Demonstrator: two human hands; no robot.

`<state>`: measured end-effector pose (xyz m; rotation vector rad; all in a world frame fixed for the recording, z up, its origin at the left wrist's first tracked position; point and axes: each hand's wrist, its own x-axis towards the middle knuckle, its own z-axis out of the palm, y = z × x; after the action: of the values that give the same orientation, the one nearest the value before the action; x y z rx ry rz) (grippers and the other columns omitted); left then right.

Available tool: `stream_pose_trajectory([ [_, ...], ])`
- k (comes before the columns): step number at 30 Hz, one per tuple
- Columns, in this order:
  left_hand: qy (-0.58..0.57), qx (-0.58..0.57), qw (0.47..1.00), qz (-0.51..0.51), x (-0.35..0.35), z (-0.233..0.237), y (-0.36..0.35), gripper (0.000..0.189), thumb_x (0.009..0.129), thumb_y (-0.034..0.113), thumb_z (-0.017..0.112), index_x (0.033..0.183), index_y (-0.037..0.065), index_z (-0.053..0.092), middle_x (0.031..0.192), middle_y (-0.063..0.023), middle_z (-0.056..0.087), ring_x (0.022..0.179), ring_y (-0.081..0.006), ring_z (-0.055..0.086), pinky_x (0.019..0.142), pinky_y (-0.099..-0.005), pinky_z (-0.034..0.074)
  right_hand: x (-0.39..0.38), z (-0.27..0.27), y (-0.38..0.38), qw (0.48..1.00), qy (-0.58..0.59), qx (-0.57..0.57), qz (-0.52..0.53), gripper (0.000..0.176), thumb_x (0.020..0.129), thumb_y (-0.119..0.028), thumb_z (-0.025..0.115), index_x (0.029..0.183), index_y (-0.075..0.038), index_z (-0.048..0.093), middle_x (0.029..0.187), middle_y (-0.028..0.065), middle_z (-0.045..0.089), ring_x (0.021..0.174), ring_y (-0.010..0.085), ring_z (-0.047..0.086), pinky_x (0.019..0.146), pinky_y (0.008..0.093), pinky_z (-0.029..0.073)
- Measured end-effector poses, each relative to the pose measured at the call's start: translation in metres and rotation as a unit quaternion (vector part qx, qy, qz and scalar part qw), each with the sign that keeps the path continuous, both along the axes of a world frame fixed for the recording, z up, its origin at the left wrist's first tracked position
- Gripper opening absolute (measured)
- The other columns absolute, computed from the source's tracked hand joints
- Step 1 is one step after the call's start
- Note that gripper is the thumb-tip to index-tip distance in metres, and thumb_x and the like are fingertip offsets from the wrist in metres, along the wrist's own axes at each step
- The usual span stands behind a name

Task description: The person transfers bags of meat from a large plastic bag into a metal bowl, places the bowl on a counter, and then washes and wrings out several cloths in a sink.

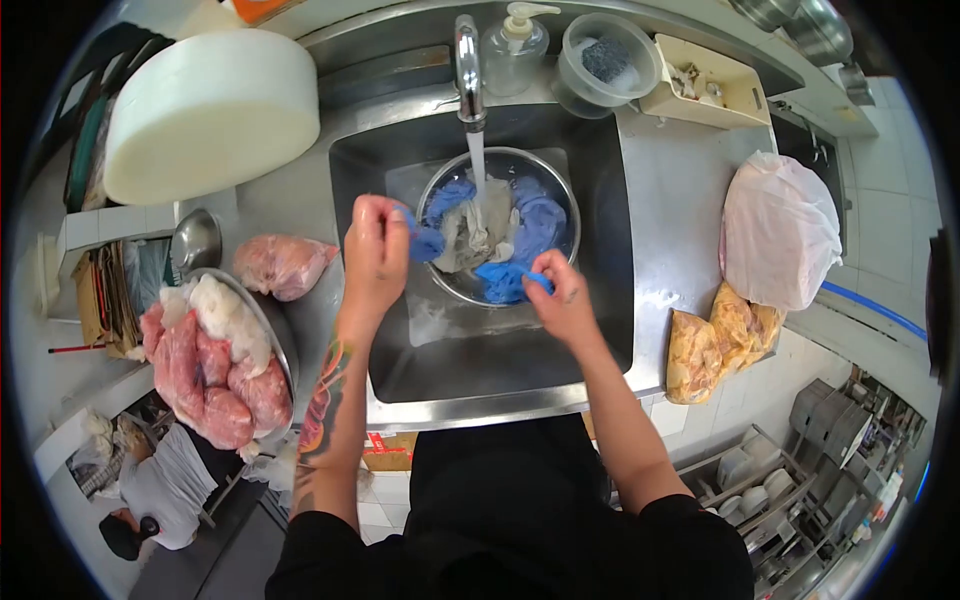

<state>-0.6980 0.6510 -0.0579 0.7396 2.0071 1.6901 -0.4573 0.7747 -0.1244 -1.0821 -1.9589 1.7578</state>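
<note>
Currently, the left hand (379,245) is gripping a dark-blue cloth (427,243) at the left edge of the bowl (572,195), while the right hand (563,303) is pinching a bright-blue cloth (502,283) at the bowl's near edge.

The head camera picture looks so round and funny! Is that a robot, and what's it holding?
No robot here: these are a person's two bare hands. The camera is worn on the head and looks forward and down, so the arms reach up from the bottom. The left hand holds a blue cloth. The right hand holds a brighter blue cloth over a round bowl. That bowl stands in the sink, and water runs into it from the tap. On the counter, pinkish meat lies left and a pale bag right.
</note>
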Motion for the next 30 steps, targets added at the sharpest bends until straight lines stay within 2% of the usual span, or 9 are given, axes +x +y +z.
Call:
stream_pose_trajectory([
  [2,0.236,-0.070,0.963,-0.106,0.005,0.045,0.000,0.007,0.098,0.005,0.053,0.098,0.000,0.048,0.090,-0.0138,0.060,0.070,-0.0239,0.058,0.065,-0.0347,0.049,-0.007,0.057,0.008,0.997,0.051,0.039,0.038,0.015,0.086,-0.006,0.065,0.095,-0.003,0.054,0.076,0.0044,0.056,0.064,0.0107,0.048,0.059,0.0268,0.041],
  [10,0.340,0.126,0.921,-0.144,0.037,0.249,0.009,0.007,0.093,0.003,0.059,0.097,0.000,0.055,0.086,-0.0136,0.059,0.072,-0.0264,0.058,0.066,-0.0351,0.048,-0.037,0.297,0.002,0.927,0.289,0.208,0.116,0.019,0.087,0.001,0.066,0.105,-0.004,0.060,0.086,0.0007,0.055,0.075,0.0090,0.050,0.065,0.0236,0.043],
  [12,0.391,0.181,0.893,-0.128,0.037,0.299,0.017,0.010,0.098,0.007,0.058,0.104,-0.001,0.056,0.086,-0.0065,0.061,0.073,-0.0122,0.055,0.065,-0.0256,0.045,-0.038,0.351,0.007,0.886,0.339,0.262,0.175,0.042,0.091,0.004,0.066,0.130,-0.001,0.052,0.115,0.0093,0.062,0.097,0.0113,0.054,0.087,0.0252,0.046],
  [14,0.715,0.110,0.689,-0.048,0.031,0.355,0.015,0.011,0.095,0.008,0.064,0.102,0.002,0.058,0.086,-0.0046,0.062,0.073,-0.0140,0.058,0.068,-0.0279,0.048,-0.051,0.387,0.024,0.791,0.441,0.385,0.177,0.049,0.089,0.002,0.068,0.135,0.001,0.050,0.121,0.0105,0.062,0.105,0.0141,0.057,0.092,0.0274,0.047],
  [20,0.421,0.276,0.840,-0.204,0.049,0.411,0.039,0.011,0.098,0.013,0.056,0.098,0.002,0.054,0.071,-0.0114,0.064,0.064,-0.0213,0.066,0.056,-0.0325,0.050,-0.056,0.459,-0.033,0.860,0.439,0.259,-0.019,0.062,0.088,-0.012,0.077,0.137,0.005,0.043,0.098,0.0117,0.064,0.073,0.0097,0.063,0.058,0.0170,0.051],
  [21,0.418,0.272,0.841,-0.210,0.045,0.401,0.044,0.012,0.098,0.014,0.055,0.097,0.002,0.054,0.068,-0.0125,0.064,0.062,-0.0225,0.067,0.054,-0.0333,0.050,-0.068,0.451,-0.033,0.838,0.351,0.406,-0.095,0.045,0.091,-0.014,0.074,0.127,0.005,0.055,0.090,0.0098,0.065,0.065,0.0076,0.059,0.050,0.0176,0.047],
  [23,0.417,0.251,0.846,-0.218,0.043,0.366,0.054,0.009,0.095,0.011,0.060,0.098,0.003,0.056,0.084,-0.0115,0.064,0.071,-0.0204,0.065,0.062,-0.0322,0.050,-0.042,0.413,0.020,0.873,0.320,0.358,0.086,0.053,0.088,-0.002,0.072,0.136,0.001,0.051,0.122,0.0097,0.064,0.114,0.0168,0.058,0.098,0.0295,0.046],
  [25,0.416,0.213,0.857,-0.215,0.043,0.302,0.061,0.012,0.091,0.007,0.066,0.100,0.004,0.059,0.112,-0.0126,0.060,0.092,-0.0209,0.062,0.076,-0.0315,0.050,-0.056,0.349,0.027,0.864,0.303,0.402,0.014,0.021,0.091,-0.006,0.069,0.110,0.001,0.065,0.092,0.0063,0.069,0.078,0.0122,0.063,0.073,0.0271,0.051],
  [30,0.294,0.073,0.939,-0.166,0.064,0.105,0.024,0.011,0.091,0.005,0.063,0.102,0.004,0.060,0.134,-0.0199,0.051,0.127,-0.0376,0.050,0.091,-0.0368,0.049,-0.076,0.075,0.049,0.972,0.173,0.157,-0.008,0.013,0.092,-0.010,0.067,0.088,0.002,0.068,0.066,0.0054,0.060,0.067,0.0054,0.052,0.058,0.0286,0.043],
])
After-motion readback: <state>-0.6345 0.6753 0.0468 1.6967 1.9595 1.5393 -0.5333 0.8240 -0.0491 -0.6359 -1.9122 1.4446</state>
